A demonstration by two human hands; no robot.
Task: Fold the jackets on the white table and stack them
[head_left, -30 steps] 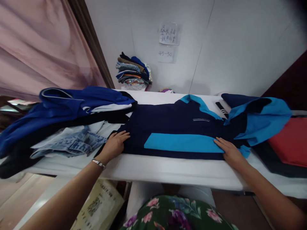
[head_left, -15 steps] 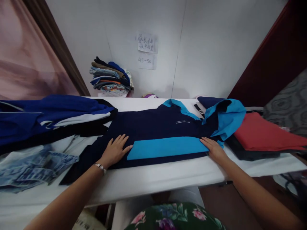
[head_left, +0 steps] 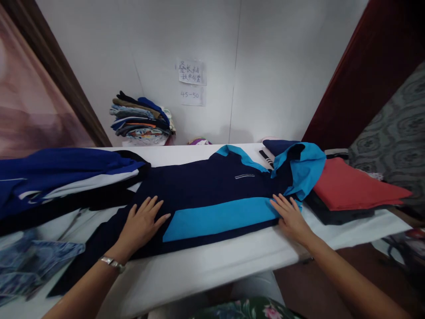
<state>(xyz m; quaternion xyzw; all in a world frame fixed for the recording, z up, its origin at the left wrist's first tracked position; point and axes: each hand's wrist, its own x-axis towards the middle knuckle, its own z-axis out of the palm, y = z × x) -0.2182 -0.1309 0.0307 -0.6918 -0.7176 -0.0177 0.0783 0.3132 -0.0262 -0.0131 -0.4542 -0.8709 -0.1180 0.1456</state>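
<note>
Jacket (head_left: 189, 186) lay mostly flat on the white surface (head_left: 199, 266), between a blue garment (head_left: 76, 164) and red cloth (head_left: 355, 186). Over the last second my left hand (head_left: 142, 228) had slid in from its lower end to just beside the light-blue panel (head_left: 219, 217), fingers fanned wider; my right hand (head_left: 290, 217) stayed at the panel's other end, fingers slightly parted. Neither gripped anything; both rested on the fabric. I judged this steadied the body between them. Its long axis ran along the surface, lower end leftward, crumpled, blue-lined upper end rightward.
</note>
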